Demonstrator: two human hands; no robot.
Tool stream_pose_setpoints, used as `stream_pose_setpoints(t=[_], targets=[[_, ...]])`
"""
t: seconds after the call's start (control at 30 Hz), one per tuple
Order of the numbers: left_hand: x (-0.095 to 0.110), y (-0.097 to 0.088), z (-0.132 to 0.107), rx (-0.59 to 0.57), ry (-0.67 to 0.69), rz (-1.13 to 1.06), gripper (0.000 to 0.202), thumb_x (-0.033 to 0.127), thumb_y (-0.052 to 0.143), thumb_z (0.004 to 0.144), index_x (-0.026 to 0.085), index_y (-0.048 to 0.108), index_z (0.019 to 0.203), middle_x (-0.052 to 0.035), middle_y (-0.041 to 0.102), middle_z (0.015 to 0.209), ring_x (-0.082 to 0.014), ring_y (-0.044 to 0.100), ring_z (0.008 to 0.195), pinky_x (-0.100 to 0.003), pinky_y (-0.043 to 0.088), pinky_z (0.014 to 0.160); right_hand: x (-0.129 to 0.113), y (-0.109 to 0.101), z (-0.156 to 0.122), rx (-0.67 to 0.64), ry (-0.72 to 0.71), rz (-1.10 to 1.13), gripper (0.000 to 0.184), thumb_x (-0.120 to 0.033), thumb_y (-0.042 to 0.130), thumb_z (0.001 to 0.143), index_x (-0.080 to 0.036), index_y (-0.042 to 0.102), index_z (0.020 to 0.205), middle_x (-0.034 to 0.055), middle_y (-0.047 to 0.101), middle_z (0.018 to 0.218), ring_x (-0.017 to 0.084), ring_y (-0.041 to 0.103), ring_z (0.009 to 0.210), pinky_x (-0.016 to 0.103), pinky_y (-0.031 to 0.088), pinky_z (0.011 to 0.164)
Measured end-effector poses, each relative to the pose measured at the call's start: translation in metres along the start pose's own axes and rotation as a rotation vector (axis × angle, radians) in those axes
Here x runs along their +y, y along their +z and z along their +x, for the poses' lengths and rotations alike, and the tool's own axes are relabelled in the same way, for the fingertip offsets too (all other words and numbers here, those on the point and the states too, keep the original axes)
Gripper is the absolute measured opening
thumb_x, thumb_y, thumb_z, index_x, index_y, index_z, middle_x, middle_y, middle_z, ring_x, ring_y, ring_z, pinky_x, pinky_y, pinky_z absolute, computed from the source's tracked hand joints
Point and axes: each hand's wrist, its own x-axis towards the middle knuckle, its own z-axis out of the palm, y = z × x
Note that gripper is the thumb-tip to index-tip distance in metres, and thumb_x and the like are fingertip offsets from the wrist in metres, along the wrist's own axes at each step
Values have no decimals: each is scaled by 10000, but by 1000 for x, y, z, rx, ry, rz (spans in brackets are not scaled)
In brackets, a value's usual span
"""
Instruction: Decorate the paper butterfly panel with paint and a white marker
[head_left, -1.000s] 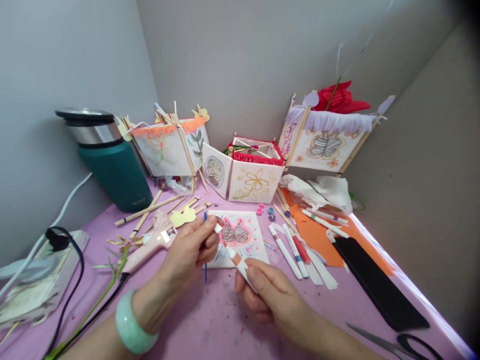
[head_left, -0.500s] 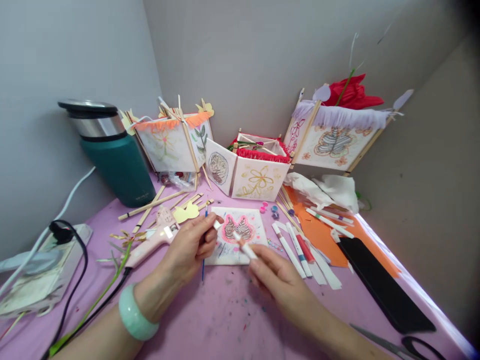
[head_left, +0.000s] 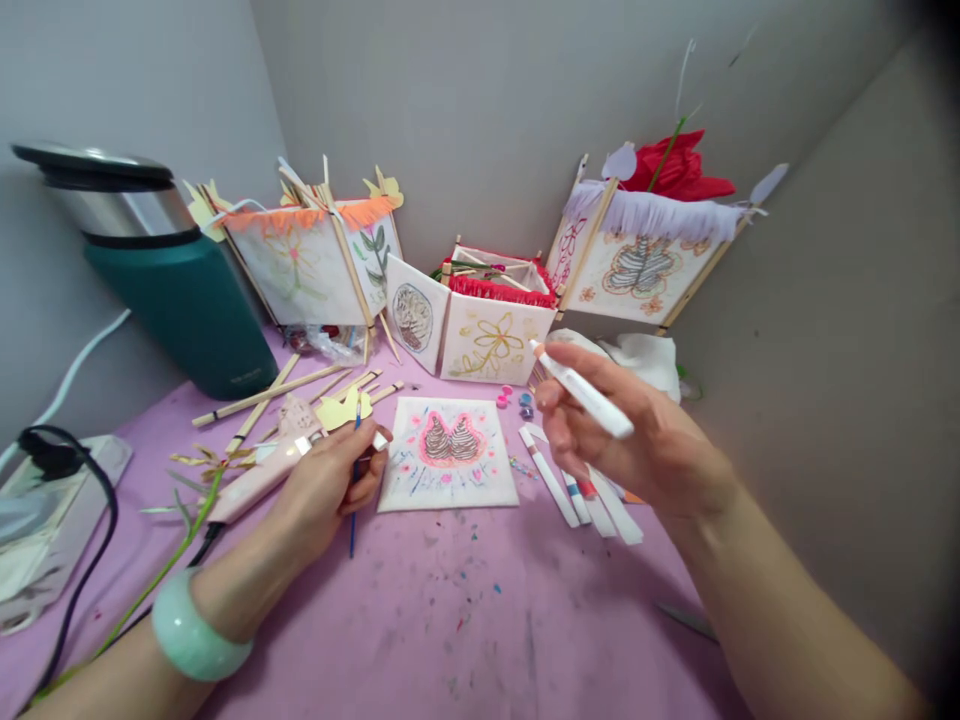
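Observation:
My right hand (head_left: 637, 430) is raised above the table with its fingers closed round a white marker (head_left: 585, 392), which points up and left. My left hand (head_left: 330, 480) rests on the pink table (head_left: 480, 620) left of a small painted card (head_left: 448, 455). Its fingers pinch a white marker cap (head_left: 380, 440) and a thin blue brush (head_left: 352, 495). The card shows two striped shapes ringed in pink. Several more markers (head_left: 570, 490) lie just right of the card, under my right hand.
Three paper lanterns stand at the back: an orange-fringed lantern (head_left: 307, 260), a red-fringed lantern (head_left: 487, 325) and a purple-fringed lantern (head_left: 637, 255). A teal flask (head_left: 165, 290) is back left. A pink glue gun (head_left: 262, 470), wooden sticks (head_left: 270, 395), a power strip (head_left: 52, 500) and white tissue (head_left: 645, 355) lie around.
My right hand lifted the marker off the card and swung it up and to the right. My left hand stayed beside the card with the cap and brush. The view shifted slightly.

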Motion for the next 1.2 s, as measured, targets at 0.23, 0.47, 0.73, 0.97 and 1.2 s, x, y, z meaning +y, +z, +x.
stream_pose_setpoints(t=[0.23,0.47,0.73,0.97,1.2], targets=[[-5,1,-1,46,46,204,288,465,454,879,199,497,775,18,576,610,-89,425,360,-223,330,372,62,11,3,447,-49,-211,283,-424,523,900,-171,648,928,-50,494,484,63,354,388,199,279,370],[-17,-4,-1,115,172,563,379,507,441,891,209,541,681,3,536,433,-149,496,414,-256,362,473,110,13,-6,566,14,-356,211,-401,536,891,-196,501,854,-27,602,601,84,454,465,205,357,437],[-13,-3,-2,120,181,615,395,472,450,897,212,583,630,4,528,424,-158,492,421,-257,342,484,110,22,-10,581,-54,-563,132,-326,532,897,-201,508,862,-9,650,653,109,537,497,233,421,491],[-14,-2,-4,103,158,553,347,447,452,900,212,572,675,4,575,453,-150,487,418,-251,337,478,106,36,-9,452,15,-339,183,-363,589,872,-187,545,880,39,687,745,117,564,557,223,427,481],[-12,0,-5,125,168,574,313,414,434,908,211,536,693,8,609,476,-143,484,386,-256,329,472,95,57,9,374,129,-293,240,-409,594,856,-170,585,873,41,676,751,109,529,530,230,430,476]])
